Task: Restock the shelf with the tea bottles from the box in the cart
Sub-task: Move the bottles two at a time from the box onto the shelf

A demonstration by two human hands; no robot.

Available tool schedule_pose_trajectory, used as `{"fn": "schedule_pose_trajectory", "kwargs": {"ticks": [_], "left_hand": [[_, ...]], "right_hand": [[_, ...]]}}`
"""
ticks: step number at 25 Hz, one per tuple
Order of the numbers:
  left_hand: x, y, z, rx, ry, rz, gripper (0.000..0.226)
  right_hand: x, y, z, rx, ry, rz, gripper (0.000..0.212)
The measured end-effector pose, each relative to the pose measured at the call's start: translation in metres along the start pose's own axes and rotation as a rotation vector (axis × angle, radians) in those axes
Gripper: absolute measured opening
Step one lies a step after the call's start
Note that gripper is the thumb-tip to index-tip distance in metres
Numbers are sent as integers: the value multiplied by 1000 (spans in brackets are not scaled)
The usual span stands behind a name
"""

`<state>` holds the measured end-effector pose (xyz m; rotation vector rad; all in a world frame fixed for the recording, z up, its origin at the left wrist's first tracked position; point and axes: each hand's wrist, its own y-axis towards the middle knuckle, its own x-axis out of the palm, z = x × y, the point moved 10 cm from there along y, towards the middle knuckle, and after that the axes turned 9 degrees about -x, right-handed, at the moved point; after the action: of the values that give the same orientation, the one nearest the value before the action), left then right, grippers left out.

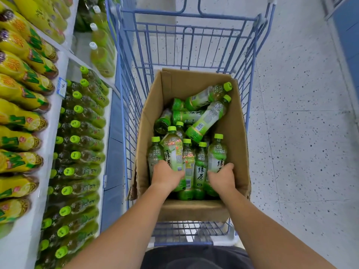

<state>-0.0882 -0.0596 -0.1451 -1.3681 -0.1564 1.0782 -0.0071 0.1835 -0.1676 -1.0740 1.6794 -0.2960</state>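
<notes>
My forearms [134, 220] reach from 6 o'clock into the box [234, 136] in the cart [124, 105], left hand [167, 177] curled round one tea bottle [172, 150], right hand [221, 177] round a second tea bottle [216, 152] at its 3 o'clock: pickup under way; next, I judge, lift both toward the shelf [52, 133] at 9 o'clock.

One wide-angle view, worn on the person's head, looks steeply down and forward over both forearms. The left hand [166, 176] and right hand [221, 177] sit close below the lens, near centre. The cart [127, 113] stretches away beyond the hands, with the shelf [52, 133] left of them and the floor [301, 113] right.
</notes>
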Motion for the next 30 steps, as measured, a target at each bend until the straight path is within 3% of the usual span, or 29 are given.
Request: {"fn": "schedule_pose_trajectory", "kwargs": {"ticks": [1, 4, 7, 10, 13, 21, 24, 27, 30], "left_hand": [[1, -2, -1, 6, -17, 12, 42], [1, -9, -2, 2, 7, 23, 85], [5, -2, -5, -33, 90, -29, 122], [7, -1, -6, 8, 190, -41, 91], [11, -5, -10, 51, 57, -76, 70], [-15, -40, 5, 193, -137, -140, 60], [-34, -61, 6, 265, -237, -89, 55], [-48, -85, 3, 286, -310, -40, 39], [-61, -111, 5, 343, -367, 8, 33]], "right_hand": [[-1, 0, 0, -1, 24, -14, 53], [0, 0, 0, 9, 98, -35, 74], [8, -3, 3, 41, 177, -69, 55], [14, -1, 3, 19, 189, -126, 71], [11, -11, -17, -74, 140, -163, 66], [3, -47, -55, -247, 231, -320, 57], [-9, -67, -72, -323, 251, -365, 47], [-24, -91, -86, -381, 258, -376, 51], [-39, -117, -101, -443, 263, -385, 37]]}}
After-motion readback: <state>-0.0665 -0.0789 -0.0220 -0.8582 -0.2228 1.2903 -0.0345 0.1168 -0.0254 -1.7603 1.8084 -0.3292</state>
